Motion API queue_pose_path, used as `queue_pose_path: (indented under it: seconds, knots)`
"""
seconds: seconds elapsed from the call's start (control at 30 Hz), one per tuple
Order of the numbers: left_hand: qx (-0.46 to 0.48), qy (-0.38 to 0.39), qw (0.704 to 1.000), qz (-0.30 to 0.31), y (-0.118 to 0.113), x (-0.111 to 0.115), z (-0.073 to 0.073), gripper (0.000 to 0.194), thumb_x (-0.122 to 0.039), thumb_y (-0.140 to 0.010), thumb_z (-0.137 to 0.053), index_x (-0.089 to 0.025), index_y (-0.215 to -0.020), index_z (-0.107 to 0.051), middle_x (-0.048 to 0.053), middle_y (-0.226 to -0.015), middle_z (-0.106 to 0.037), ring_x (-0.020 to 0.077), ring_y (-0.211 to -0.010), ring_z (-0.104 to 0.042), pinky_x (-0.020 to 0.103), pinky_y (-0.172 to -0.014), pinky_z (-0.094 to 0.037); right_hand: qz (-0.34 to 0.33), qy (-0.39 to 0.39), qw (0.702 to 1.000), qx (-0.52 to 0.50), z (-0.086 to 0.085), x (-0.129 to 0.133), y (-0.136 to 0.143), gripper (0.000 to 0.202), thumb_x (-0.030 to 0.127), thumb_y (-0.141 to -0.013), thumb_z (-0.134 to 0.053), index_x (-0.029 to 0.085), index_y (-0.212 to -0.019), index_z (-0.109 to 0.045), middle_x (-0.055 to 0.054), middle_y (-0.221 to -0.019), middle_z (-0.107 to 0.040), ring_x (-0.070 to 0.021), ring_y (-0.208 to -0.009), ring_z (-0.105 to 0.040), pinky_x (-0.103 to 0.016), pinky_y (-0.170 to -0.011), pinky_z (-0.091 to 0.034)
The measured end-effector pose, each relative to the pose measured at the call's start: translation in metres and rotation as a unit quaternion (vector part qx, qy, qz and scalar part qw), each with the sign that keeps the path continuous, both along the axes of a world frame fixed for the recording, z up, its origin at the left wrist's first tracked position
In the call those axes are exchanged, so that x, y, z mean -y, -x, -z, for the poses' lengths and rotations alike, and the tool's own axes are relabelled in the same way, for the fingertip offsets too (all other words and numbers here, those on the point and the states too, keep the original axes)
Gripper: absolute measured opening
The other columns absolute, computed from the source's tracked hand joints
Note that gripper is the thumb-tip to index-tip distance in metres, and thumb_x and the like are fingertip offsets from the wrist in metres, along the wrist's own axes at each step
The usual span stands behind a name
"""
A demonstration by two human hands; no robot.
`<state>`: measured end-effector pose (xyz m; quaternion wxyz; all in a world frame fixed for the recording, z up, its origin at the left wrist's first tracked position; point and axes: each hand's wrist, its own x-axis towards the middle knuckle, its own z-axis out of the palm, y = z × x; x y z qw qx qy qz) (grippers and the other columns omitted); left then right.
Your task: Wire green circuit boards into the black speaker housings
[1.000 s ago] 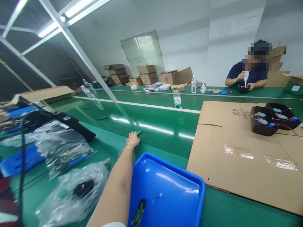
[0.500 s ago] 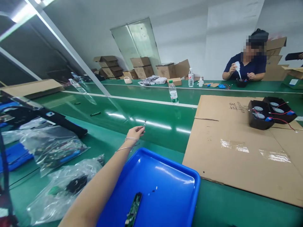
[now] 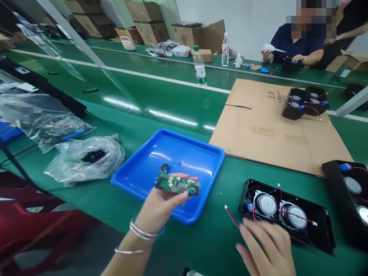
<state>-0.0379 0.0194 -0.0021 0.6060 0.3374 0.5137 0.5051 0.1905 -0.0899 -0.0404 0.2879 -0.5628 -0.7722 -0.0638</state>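
My left hand [image 3: 161, 205] grips a small green circuit board [image 3: 181, 184] in front of the blue tray [image 3: 123, 174]. Behind it, the end of another dark green board [image 3: 163, 168] shows, partly covered by the held one. At the lower right, my right hand [image 3: 267, 249] has its fingers apart and holds nothing visible. It hovers over the near edge of a black speaker housing [image 3: 312, 234] with two round speakers. A red wire with a white plug [image 3: 230, 215] lies left of that hand, its other end hidden by the fingers.
A flat cardboard sheet [image 3: 244, 119] bears more black speaker housings [image 3: 296, 105]. Plastic bags of parts [image 3: 89, 159] lie on the left. A water bottle [image 3: 199, 67] stands beyond the tray. Across the line, a co-worker [image 3: 299, 48] holds a white squeeze bottle [image 3: 273, 48].
My left hand has come back from the green line and now holds a circuit board by the tray. My right hand has come into view beside a speaker housing. The view has turned downward.
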Motion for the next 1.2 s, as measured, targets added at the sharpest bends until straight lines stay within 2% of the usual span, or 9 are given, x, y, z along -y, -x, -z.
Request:
queue_pose_path:
  seconds: [0.07, 0.13, 0.23, 0.4, 0.57, 0.7, 0.8, 1.0, 1.2]
  knots:
    - [0.021, 0.015, 1.000, -0.005, -0.015, 0.022, 0.008, 0.034, -0.017, -0.056, -0.080, -0.017, -0.085, -0.062, 0.008, -0.092, -0.072, 0.0135, -0.051, -0.061, 0.024, -0.046, -0.047, -0.035, -0.021, 0.999, 0.019, -0.006, -0.027, 0.019, 0.022, 0.014, -0.090, -0.044, 0.016, -0.102, -0.061, -0.009, -0.084, -0.065, -0.0246, -0.080, -0.060, -0.043, -0.071, -0.045]
    - [0.067, 0.033, 0.997, -0.001, -0.027, 0.037, 0.013, 0.034, -0.019, -0.057, -0.081, -0.018, -0.085, -0.061, 0.008, -0.096, -0.071, 0.0162, -0.060, -0.066, 0.026, -0.056, -0.051, -0.070, -0.033, 0.997, -0.013, -0.013, -0.044, 0.032, 0.024, 0.005, -0.089, -0.038, 0.011, -0.090, -0.062, -0.006, -0.069, -0.062, -0.0181, -0.064, -0.057, -0.035, -0.064, -0.044]
    - [0.152, 0.055, 0.986, 0.043, -0.038, 0.048, 0.018, 0.036, -0.029, -0.058, -0.081, -0.020, -0.087, -0.061, 0.006, -0.089, -0.072, 0.0208, -0.078, -0.068, 0.029, -0.071, -0.052, -0.109, 0.006, 0.985, -0.133, -0.024, -0.048, 0.034, 0.020, 0.009, -0.091, -0.041, 0.012, -0.084, -0.060, -0.002, -0.065, -0.060, -0.0131, -0.057, -0.053, -0.027, -0.056, -0.042]
    - [0.224, 0.062, 0.968, 0.091, -0.051, 0.051, 0.020, 0.026, -0.043, -0.076, -0.064, -0.020, -0.089, -0.065, 0.005, -0.076, -0.071, 0.0146, -0.066, -0.062, 0.025, -0.067, -0.049, -0.094, 0.173, 0.938, -0.284, -0.042, -0.039, 0.020, 0.016, 0.017, -0.089, -0.048, 0.018, -0.080, -0.061, 0.002, -0.065, -0.060, -0.0090, -0.055, -0.053, -0.020, -0.051, -0.042]
    - [0.221, 0.096, 0.962, 0.129, -0.058, 0.049, 0.019, 0.032, -0.034, -0.072, -0.069, -0.019, -0.101, -0.070, 0.008, -0.112, -0.066, 0.0150, -0.079, -0.059, 0.022, -0.072, -0.048, -0.100, 0.252, 0.909, -0.318, -0.053, -0.041, 0.016, 0.023, 0.017, -0.087, -0.047, 0.019, -0.072, -0.065, 0.003, -0.058, -0.056, -0.0084, -0.050, -0.050, -0.019, -0.046, -0.039]
    - [0.236, 0.139, 0.950, 0.153, -0.057, 0.043, 0.021, 0.033, -0.029, -0.066, -0.075, -0.024, -0.099, -0.071, 0.006, -0.099, -0.071, 0.0180, -0.087, -0.062, 0.023, -0.077, -0.048, -0.094, 0.228, 0.906, -0.343, -0.053, -0.042, 0.017, 0.020, 0.013, -0.082, -0.049, 0.018, -0.069, -0.064, 0.003, -0.056, -0.056, -0.0083, -0.050, -0.048, -0.018, -0.045, -0.038]
    - [0.240, 0.149, 0.948, 0.145, -0.056, 0.041, 0.021, 0.036, -0.028, -0.062, -0.078, -0.025, -0.097, -0.071, 0.006, -0.108, -0.068, 0.0235, -0.100, -0.060, 0.027, -0.080, -0.049, -0.091, 0.179, 0.919, -0.338, -0.052, -0.044, 0.018, 0.018, 0.010, -0.081, -0.051, 0.017, -0.070, -0.063, 0.003, -0.055, -0.054, -0.0079, -0.050, -0.046, -0.019, -0.048, -0.042]
    - [0.270, 0.153, 0.939, 0.147, -0.057, 0.042, 0.015, 0.035, -0.024, -0.060, -0.080, -0.027, -0.093, -0.069, 0.003, -0.097, -0.068, 0.0232, -0.098, -0.061, 0.029, -0.076, -0.052, -0.076, 0.032, 0.975, -0.208, -0.045, -0.047, 0.021, 0.018, 0.005, -0.085, -0.049, 0.012, -0.079, -0.064, -0.001, -0.057, -0.054, -0.0110, -0.053, -0.043, -0.025, -0.050, -0.041]
    - [0.299, 0.170, 0.921, 0.182, -0.062, 0.041, 0.012, 0.039, -0.024, -0.063, -0.078, -0.026, -0.100, -0.067, 0.005, -0.102, -0.068, 0.0225, -0.098, -0.062, 0.029, -0.077, -0.053, -0.112, -0.038, 0.987, -0.105, -0.041, -0.050, 0.016, 0.015, -0.001, -0.082, -0.051, 0.004, -0.091, -0.062, -0.006, -0.062, -0.059, -0.0138, -0.057, -0.044, -0.029, -0.048, -0.038]
